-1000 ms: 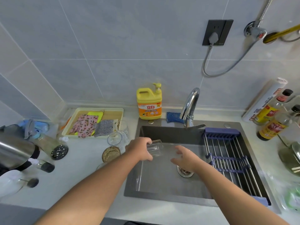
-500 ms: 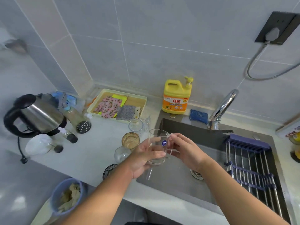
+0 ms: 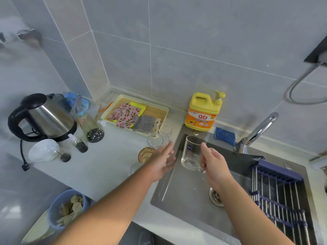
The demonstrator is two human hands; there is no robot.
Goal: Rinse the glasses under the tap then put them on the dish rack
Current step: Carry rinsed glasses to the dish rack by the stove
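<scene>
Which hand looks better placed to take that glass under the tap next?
The right hand: it grips the glass over the sink, and the tap stands on its side. The left hand is open, holds nothing, and lies farther from the tap.

Bare left forearm (image 3: 109, 206) and right forearm (image 3: 247, 209) along the whole visible length — broad near the bottom edge, tapering to the wrists. Bare too, left hand (image 3: 161, 163) and right hand (image 3: 215, 167) — left fingers (image 3: 169, 148) slightly blurred at the tips.
</scene>
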